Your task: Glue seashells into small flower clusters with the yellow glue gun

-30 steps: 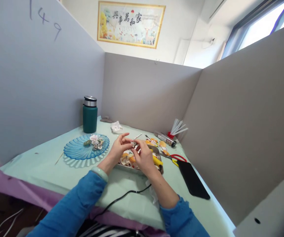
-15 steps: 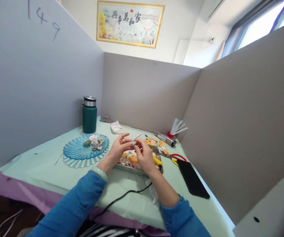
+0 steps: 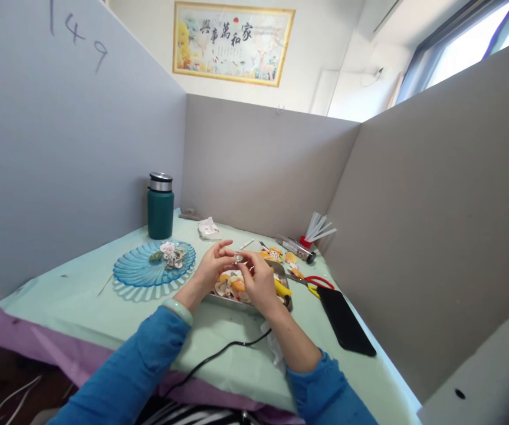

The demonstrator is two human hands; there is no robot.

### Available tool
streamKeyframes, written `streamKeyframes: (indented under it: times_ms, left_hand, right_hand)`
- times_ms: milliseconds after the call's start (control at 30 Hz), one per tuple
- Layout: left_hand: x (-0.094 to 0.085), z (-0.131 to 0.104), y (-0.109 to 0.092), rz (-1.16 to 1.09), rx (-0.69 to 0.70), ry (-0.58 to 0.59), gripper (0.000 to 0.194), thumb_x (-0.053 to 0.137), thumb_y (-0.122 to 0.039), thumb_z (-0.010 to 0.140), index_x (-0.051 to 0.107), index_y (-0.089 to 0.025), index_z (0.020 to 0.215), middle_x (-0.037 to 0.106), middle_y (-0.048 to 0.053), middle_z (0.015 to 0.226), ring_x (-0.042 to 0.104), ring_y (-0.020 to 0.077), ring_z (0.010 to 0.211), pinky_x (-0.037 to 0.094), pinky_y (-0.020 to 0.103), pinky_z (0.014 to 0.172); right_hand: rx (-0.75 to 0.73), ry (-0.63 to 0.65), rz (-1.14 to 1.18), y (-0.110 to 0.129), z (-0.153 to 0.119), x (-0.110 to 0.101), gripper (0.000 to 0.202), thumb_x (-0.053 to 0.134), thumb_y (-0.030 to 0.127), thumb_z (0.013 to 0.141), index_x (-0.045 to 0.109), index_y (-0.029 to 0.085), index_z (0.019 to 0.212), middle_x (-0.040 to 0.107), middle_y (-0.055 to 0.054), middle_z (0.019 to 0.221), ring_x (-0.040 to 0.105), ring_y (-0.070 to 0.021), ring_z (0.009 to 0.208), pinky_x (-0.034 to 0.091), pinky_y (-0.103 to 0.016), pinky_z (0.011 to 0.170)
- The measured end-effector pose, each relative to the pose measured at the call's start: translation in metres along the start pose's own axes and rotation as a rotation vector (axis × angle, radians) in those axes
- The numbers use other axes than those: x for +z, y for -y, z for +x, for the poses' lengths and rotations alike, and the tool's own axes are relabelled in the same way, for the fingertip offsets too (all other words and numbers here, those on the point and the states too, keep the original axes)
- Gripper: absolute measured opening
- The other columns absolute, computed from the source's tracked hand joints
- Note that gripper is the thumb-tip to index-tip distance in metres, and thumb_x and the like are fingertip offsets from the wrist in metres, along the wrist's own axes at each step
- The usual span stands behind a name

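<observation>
My left hand [image 3: 213, 267] and my right hand [image 3: 258, 277] meet over a metal tray [image 3: 240, 306]. Between their fingertips they pinch a small pale piece [image 3: 239, 258], which looks like a shell but is too small to make out surely. Seashells [image 3: 225, 284] in orange, cream and white fill the tray below. A yellow-handled tool, apparently a glue gun [image 3: 282, 288], lies at the tray's right side, partly hidden by my right hand. To the left, a blue scalloped glass plate [image 3: 133, 265] bears a cluster of shells [image 3: 172, 255] with a green piece beside it.
A green bottle [image 3: 160, 206] stands behind the plate. Right of the tray lie scissors [image 3: 320, 282] and a black phone [image 3: 345, 321]. White glue sticks [image 3: 317, 227] and a clear tube [image 3: 296, 248] are at the back right. A black cord [image 3: 223, 349] crosses the front; partitions enclose the table.
My fingertips have turned the small piece slightly, and it shows paler now. My right fingers have shifted a little to the left. Everything else stays where it was.
</observation>
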State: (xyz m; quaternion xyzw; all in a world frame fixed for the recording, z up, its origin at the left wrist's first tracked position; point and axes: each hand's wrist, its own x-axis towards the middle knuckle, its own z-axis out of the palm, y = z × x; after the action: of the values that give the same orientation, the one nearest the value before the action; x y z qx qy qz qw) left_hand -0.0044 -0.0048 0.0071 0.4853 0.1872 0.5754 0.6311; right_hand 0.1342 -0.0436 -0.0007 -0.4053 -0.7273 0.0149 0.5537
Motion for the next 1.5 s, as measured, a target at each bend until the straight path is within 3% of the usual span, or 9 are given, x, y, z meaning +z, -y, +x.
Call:
streamKeyframes:
  times_ms: [433, 667, 833, 933, 1067, 1200, 1367, 1500]
  left_hand:
    - [-0.0017, 0.0007, 0.0019, 0.006, 0.045, 0.001, 0.061, 0.074, -0.015, 0.060, 0.049, -0.015, 0.115, 0.065, 0.002, 0.079, 0.063, 0.0154, 0.071, 0.050, 0.031, 0.070]
    - [0.0021, -0.0025, 0.0001, 0.039, 0.043, 0.033, 0.056, 0.074, -0.026, 0.066, 0.050, -0.016, 0.116, 0.064, 0.005, 0.092, 0.063, 0.0161, 0.080, 0.050, 0.031, 0.073]
    - [0.0018, -0.0016, 0.0003, 0.103, 0.225, 0.066, 0.059, 0.073, -0.018, 0.067, 0.049, -0.022, 0.121, 0.061, 0.005, 0.103, 0.058, 0.0147, 0.091, 0.047, 0.029, 0.082]
    - [0.0012, -0.0006, 0.0014, 0.131, 0.280, 0.085, 0.060, 0.072, -0.016, 0.067, 0.049, -0.024, 0.122, 0.061, 0.002, 0.098, 0.057, 0.0135, 0.090, 0.045, 0.028, 0.085]
    - [0.0010, -0.0002, 0.0025, 0.172, 0.269, 0.078, 0.058, 0.072, -0.016, 0.068, 0.051, -0.023, 0.122, 0.060, 0.001, 0.087, 0.057, 0.0143, 0.088, 0.046, 0.027, 0.079]
    - [0.0010, -0.0001, 0.0034, 0.170, 0.258, 0.028, 0.059, 0.074, -0.016, 0.065, 0.052, -0.022, 0.119, 0.061, 0.003, 0.094, 0.057, 0.0167, 0.096, 0.046, 0.029, 0.082]
    - [0.0022, -0.0012, 0.0040, 0.165, 0.162, 0.093, 0.062, 0.074, -0.016, 0.065, 0.048, -0.022, 0.122, 0.061, 0.006, 0.101, 0.058, 0.0187, 0.095, 0.049, 0.033, 0.080]
    - [0.0023, -0.0012, 0.0037, 0.155, 0.173, 0.111, 0.064, 0.073, -0.017, 0.065, 0.047, -0.024, 0.123, 0.060, 0.007, 0.108, 0.059, 0.0182, 0.092, 0.050, 0.033, 0.077]
  right_hand:
    - [-0.030, 0.020, -0.041, 0.0010, 0.0000, -0.0007, 0.023, 0.048, 0.018, 0.086, 0.058, 0.019, 0.107, 0.061, -0.006, 0.097, 0.056, -0.0168, 0.077, 0.045, -0.029, 0.071]
    - [0.051, -0.038, 0.035, -0.0008, 0.0008, -0.0005, 0.020, 0.049, 0.026, 0.088, 0.059, 0.019, 0.104, 0.063, -0.006, 0.095, 0.057, -0.0159, 0.075, 0.046, -0.028, 0.069]
    - [0.104, -0.057, 0.089, 0.0020, 0.0028, -0.0026, 0.019, 0.049, 0.029, 0.089, 0.059, 0.018, 0.100, 0.063, -0.005, 0.090, 0.058, -0.0161, 0.077, 0.047, -0.027, 0.068]
    - [0.159, -0.046, 0.123, 0.0018, 0.0039, -0.0036, 0.020, 0.046, 0.031, 0.090, 0.060, 0.018, 0.094, 0.063, -0.004, 0.084, 0.059, -0.0157, 0.074, 0.047, -0.026, 0.065]
    - [0.201, -0.044, 0.179, 0.0004, 0.0045, -0.0034, 0.020, 0.046, 0.032, 0.089, 0.060, 0.018, 0.092, 0.063, -0.003, 0.079, 0.058, -0.0153, 0.070, 0.047, -0.026, 0.062]
    - [0.203, -0.077, 0.211, 0.0025, 0.0049, -0.0036, 0.019, 0.049, 0.033, 0.087, 0.059, 0.018, 0.092, 0.063, -0.003, 0.079, 0.059, -0.0155, 0.070, 0.047, -0.026, 0.062]
    - [0.178, -0.108, 0.195, 0.0052, 0.0055, -0.0043, 0.017, 0.049, 0.030, 0.088, 0.060, 0.018, 0.092, 0.065, -0.004, 0.086, 0.060, -0.0154, 0.074, 0.047, -0.026, 0.064]
    - [0.165, -0.103, 0.188, 0.0030, 0.0051, -0.0034, 0.017, 0.048, 0.030, 0.088, 0.060, 0.018, 0.094, 0.065, -0.005, 0.087, 0.060, -0.0158, 0.075, 0.047, -0.026, 0.066]
